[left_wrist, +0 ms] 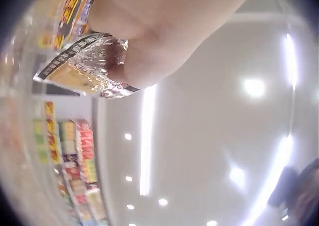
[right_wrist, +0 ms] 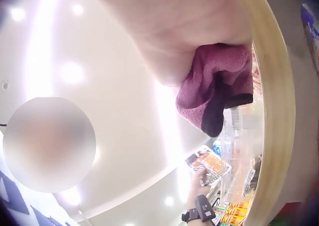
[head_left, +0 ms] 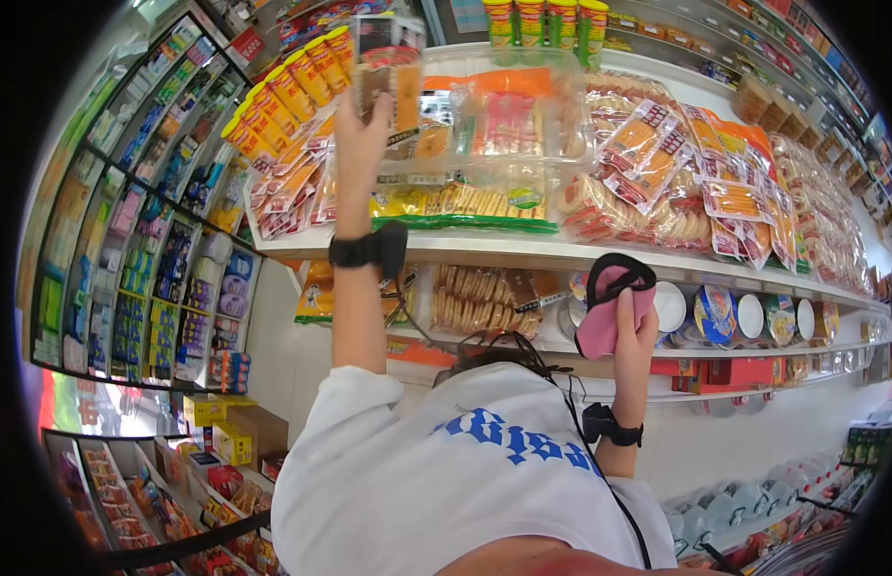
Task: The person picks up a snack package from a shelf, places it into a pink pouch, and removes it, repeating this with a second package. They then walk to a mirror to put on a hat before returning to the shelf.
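Observation:
My left hand [head_left: 361, 134] grips a flat, clear-fronted snack packet [head_left: 390, 82], raised above the left end of a clear plastic bin [head_left: 572, 120]. In the left wrist view the crinkled packet [left_wrist: 75, 71] shows a dark printed band, with the thumb against it. Pink packs [head_left: 508, 120] and orange-brown packets lie inside the bin. My right hand [head_left: 638, 334] holds a folded pink cloth [head_left: 596, 331] with black edging, in front of the shelf edge. The right wrist view shows this cloth [right_wrist: 209, 81] bunched below the palm.
Yellow canisters [head_left: 302, 86] line the shelf's back left, and green-yellow ones [head_left: 561, 29] the back. Bagged snacks [head_left: 647, 154] are piled right of the bin. A yellow packet [head_left: 455, 204] lies along the front edge [head_left: 523, 247]. Round tubs [head_left: 750, 315] stand on the shelf below.

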`<state>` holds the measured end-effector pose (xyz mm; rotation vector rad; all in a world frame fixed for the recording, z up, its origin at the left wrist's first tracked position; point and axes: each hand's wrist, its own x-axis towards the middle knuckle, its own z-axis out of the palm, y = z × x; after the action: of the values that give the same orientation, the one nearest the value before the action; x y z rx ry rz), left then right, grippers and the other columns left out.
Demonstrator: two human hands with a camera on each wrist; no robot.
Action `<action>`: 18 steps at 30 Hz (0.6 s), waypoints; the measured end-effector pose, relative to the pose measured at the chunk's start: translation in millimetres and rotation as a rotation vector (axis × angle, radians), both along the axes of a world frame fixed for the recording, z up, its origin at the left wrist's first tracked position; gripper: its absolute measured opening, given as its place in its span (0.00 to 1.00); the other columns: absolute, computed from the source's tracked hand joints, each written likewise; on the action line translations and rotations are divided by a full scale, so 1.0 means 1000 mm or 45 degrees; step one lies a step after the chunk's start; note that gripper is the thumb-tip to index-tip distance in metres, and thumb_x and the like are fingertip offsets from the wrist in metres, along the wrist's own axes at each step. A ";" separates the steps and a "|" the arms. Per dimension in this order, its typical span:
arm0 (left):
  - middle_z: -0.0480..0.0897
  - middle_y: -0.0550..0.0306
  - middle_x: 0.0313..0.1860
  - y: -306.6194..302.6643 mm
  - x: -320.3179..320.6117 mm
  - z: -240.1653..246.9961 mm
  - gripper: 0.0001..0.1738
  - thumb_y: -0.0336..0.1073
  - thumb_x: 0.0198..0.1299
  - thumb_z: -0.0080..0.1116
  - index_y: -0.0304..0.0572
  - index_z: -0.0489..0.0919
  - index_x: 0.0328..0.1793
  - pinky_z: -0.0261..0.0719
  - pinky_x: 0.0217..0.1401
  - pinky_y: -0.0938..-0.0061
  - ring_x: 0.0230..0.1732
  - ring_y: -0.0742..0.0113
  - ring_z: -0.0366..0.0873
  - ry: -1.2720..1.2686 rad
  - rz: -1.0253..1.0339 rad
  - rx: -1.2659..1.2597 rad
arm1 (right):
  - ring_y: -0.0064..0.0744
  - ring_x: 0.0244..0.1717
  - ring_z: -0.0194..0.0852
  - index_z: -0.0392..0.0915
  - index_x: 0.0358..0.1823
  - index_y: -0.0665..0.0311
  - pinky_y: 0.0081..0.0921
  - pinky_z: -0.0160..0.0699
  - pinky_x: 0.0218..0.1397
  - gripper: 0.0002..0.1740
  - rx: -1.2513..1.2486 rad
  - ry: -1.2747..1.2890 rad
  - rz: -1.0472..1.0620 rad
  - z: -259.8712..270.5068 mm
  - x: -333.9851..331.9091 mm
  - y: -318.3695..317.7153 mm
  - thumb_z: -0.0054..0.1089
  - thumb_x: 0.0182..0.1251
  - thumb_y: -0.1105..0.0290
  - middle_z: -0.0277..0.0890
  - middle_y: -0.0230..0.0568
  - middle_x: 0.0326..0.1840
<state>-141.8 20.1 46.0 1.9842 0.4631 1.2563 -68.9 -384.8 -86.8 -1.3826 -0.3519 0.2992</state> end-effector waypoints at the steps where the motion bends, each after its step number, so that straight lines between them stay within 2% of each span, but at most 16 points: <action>1: 0.84 0.49 0.55 -0.018 -0.011 0.009 0.20 0.32 0.64 0.62 0.33 0.77 0.61 0.79 0.53 0.72 0.54 0.66 0.82 -0.152 -0.105 -0.141 | 0.18 0.49 0.72 0.75 0.59 0.67 0.19 0.71 0.53 0.21 0.032 0.090 -0.040 0.009 -0.002 0.005 0.54 0.78 0.56 0.77 0.31 0.49; 4: 0.82 0.53 0.55 -0.087 -0.031 0.030 0.15 0.28 0.69 0.57 0.33 0.76 0.60 0.80 0.54 0.72 0.52 0.68 0.81 -0.411 -0.650 -0.698 | 0.18 0.49 0.71 0.75 0.58 0.66 0.18 0.70 0.54 0.23 0.221 0.229 -0.133 0.020 0.006 0.021 0.50 0.80 0.52 0.76 0.30 0.49; 6: 0.82 0.55 0.56 -0.130 -0.036 0.028 0.16 0.29 0.70 0.56 0.33 0.75 0.62 0.79 0.55 0.74 0.53 0.70 0.80 -0.340 -0.721 -0.722 | 0.18 0.48 0.70 0.76 0.57 0.64 0.19 0.70 0.52 0.25 0.311 0.121 0.002 0.039 0.007 0.034 0.48 0.80 0.48 0.76 0.30 0.47; 8: 0.82 0.56 0.56 -0.161 -0.039 0.016 0.18 0.29 0.70 0.56 0.34 0.73 0.64 0.79 0.56 0.74 0.54 0.72 0.80 -0.243 -0.820 -0.818 | 0.21 0.48 0.77 0.72 0.61 0.64 0.20 0.75 0.50 0.22 0.267 0.057 0.063 0.056 0.001 0.046 0.47 0.81 0.54 0.78 0.34 0.50; 10: 0.81 0.57 0.56 -0.179 -0.041 0.002 0.21 0.30 0.70 0.56 0.34 0.71 0.67 0.78 0.57 0.74 0.54 0.73 0.79 -0.125 -0.949 -0.973 | 0.17 0.43 0.76 0.75 0.55 0.64 0.18 0.74 0.45 0.17 0.101 -0.011 0.213 0.067 -0.010 0.058 0.53 0.79 0.57 0.79 0.31 0.44; 11: 0.81 0.57 0.56 -0.180 -0.043 -0.004 0.22 0.30 0.70 0.57 0.34 0.70 0.68 0.77 0.58 0.75 0.55 0.73 0.79 -0.063 -0.917 -1.008 | 0.14 0.38 0.76 0.77 0.50 0.65 0.16 0.73 0.40 0.12 0.125 -0.033 0.338 0.083 -0.016 0.069 0.60 0.75 0.63 0.80 0.28 0.39; 13: 0.80 0.58 0.57 -0.179 -0.049 -0.012 0.24 0.31 0.71 0.57 0.35 0.68 0.71 0.76 0.59 0.76 0.56 0.73 0.78 0.056 -0.839 -1.065 | 0.13 0.35 0.75 0.78 0.46 0.65 0.15 0.73 0.38 0.10 0.132 -0.076 0.414 0.082 -0.025 0.080 0.62 0.73 0.66 0.80 0.26 0.36; 14: 0.80 0.59 0.57 -0.181 -0.053 -0.012 0.25 0.31 0.70 0.57 0.36 0.68 0.71 0.76 0.59 0.76 0.56 0.74 0.77 -0.012 -0.851 -1.081 | 0.12 0.33 0.75 0.79 0.45 0.66 0.15 0.73 0.37 0.09 0.143 -0.098 0.454 0.081 -0.027 0.085 0.63 0.72 0.67 0.80 0.25 0.34; 15: 0.80 0.59 0.57 -0.184 -0.057 -0.010 0.25 0.31 0.70 0.57 0.36 0.68 0.71 0.76 0.60 0.76 0.56 0.74 0.77 -0.079 -0.863 -1.095 | 0.14 0.36 0.76 0.78 0.47 0.70 0.17 0.74 0.38 0.13 0.084 -0.118 0.500 0.078 -0.025 0.083 0.64 0.72 0.67 0.81 0.29 0.36; 18: 0.80 0.59 0.59 -0.184 -0.061 -0.012 0.24 0.29 0.69 0.58 0.38 0.68 0.70 0.74 0.62 0.74 0.57 0.73 0.77 -0.239 -0.786 -1.080 | 0.13 0.34 0.75 0.79 0.44 0.69 0.16 0.72 0.36 0.11 0.051 -0.200 0.617 0.078 -0.031 0.084 0.63 0.72 0.66 0.81 0.29 0.34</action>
<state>-203.1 -163.8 33.6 1.1345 0.2002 0.6676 -100.4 -300.7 -9.0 -1.2718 -0.8225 0.5784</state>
